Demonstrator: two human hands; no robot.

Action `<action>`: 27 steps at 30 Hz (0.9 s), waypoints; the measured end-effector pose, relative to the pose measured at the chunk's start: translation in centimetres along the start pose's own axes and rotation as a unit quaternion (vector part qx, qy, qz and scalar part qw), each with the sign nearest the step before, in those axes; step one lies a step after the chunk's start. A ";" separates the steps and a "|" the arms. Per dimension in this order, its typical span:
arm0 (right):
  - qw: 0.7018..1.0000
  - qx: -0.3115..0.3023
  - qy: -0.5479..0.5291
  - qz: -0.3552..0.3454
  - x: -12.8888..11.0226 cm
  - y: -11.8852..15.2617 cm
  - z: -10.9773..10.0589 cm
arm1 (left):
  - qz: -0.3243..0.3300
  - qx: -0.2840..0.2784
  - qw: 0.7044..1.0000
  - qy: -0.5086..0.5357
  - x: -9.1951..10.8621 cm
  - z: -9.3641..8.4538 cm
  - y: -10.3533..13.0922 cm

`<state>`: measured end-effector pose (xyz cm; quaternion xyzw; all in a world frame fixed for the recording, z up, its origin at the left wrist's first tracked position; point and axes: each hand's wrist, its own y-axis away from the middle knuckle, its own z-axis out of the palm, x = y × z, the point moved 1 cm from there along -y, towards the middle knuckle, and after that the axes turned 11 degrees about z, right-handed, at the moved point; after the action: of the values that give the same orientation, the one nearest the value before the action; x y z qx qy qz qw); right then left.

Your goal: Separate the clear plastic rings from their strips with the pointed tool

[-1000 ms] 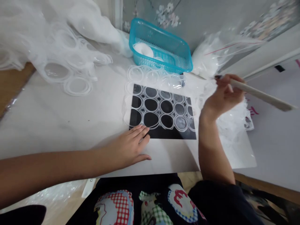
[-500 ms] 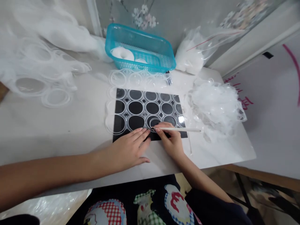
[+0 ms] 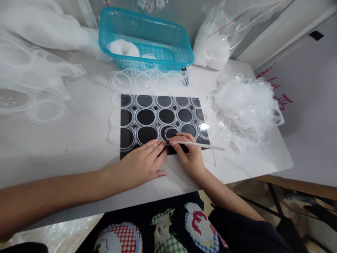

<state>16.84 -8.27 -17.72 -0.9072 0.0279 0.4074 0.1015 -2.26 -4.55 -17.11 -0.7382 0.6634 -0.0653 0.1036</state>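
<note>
A clear sheet of linked white rings [image 3: 146,117] lies over a black board [image 3: 147,135] on the table, its left edge running past the board. My left hand [image 3: 143,158] rests palm down at the board's front edge, fingers stretched out and their tips on the front row of rings. Pinched in my right hand [image 3: 191,154] is a thin white stick [image 3: 205,144], its narrow dark tip pointing left beside my left fingertips. A loose-looking ring [image 3: 166,133] sits askew over the front row, just by the tip. My right fingers partly hide the rings beneath them.
Behind the board stands a blue basket [image 3: 168,65] with white rolls [image 3: 133,51] inside. Crumpled clear ring scraps [image 3: 244,102] are heaped at the right, and more ring sheets [image 3: 47,110] lie left. A filled plastic bag [image 3: 213,52] stands at the back. A thin stick [image 3: 214,158] lies right of the board.
The camera view has shifted, bringing the basket and board closer and leftward. Both hands keep their places at the board's front edge, and the stick tilts slightly lower at its right end.
</note>
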 end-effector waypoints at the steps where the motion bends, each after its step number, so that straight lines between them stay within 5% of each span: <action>1: 0.999 0.002 0.025 -0.026 -0.1 0.4 0.1 | -0.007 -0.002 1.000 0.001 0.0 0.0 -0.1; 4: 0.987 -0.021 0.106 -0.116 -0.2 0.4 0.3 | -0.034 -0.030 0.999 0.014 0.2 -0.1 -0.2; 7: 0.985 -0.008 0.128 -0.117 0.9 -2.8 -1.3 | -0.036 -0.051 0.997 0.044 0.3 -0.2 -0.2; 12: 0.956 0.285 0.063 -0.005 2.8 -8.1 -6.7 | -0.030 -0.031 0.996 0.081 -0.2 -1.2 0.0; 14: 0.967 0.252 0.040 0.009 2.8 -7.0 -7.1 | -0.031 -0.019 0.996 0.086 -0.4 -1.8 -0.3; 19: 0.994 0.057 -0.055 0.070 2.9 -1.3 -4.3 | 0.019 0.008 0.998 0.059 -0.4 -1.9 -2.4; 27: 0.991 0.022 -0.097 0.087 3.6 -0.6 -3.5 | 0.060 -0.003 0.997 0.041 -1.0 1.0 -5.2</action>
<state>21.92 -8.28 -18.05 -0.8551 0.1053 0.5000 0.0876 2.87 -3.02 -16.78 -0.6945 0.7101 -0.0866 0.0777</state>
